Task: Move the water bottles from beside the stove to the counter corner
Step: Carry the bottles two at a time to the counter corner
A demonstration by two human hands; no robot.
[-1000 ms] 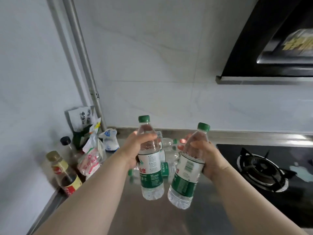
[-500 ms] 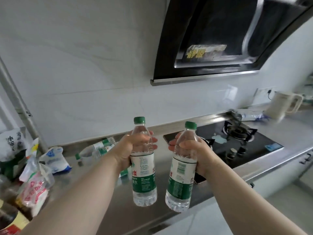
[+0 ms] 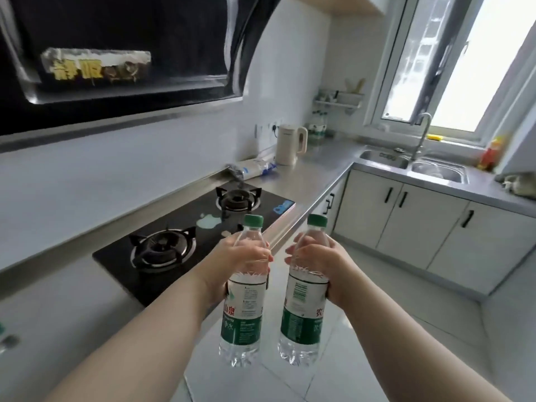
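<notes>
1. Both hands are raised, each holding one upright bottle; the two bottles are side by side and just apart.
2. Left hand [image 3: 240, 262]: its fingers [image 3: 261, 255] curl round the left water bottle [image 3: 242, 314] above the label, green cap clear above them.
3. Right hand [image 3: 319, 265]: its fingers [image 3: 295, 253] wrap the right water bottle [image 3: 301, 311] at the same height.
4. Below the fingers is the floor [image 3: 362, 329].
5. Left of and beyond the left fingers lies the stove [image 3: 179, 248].
6. Far beyond both sets of fingers, a kettle [image 3: 290, 145] stands on the surface [image 3: 313, 169].
</notes>
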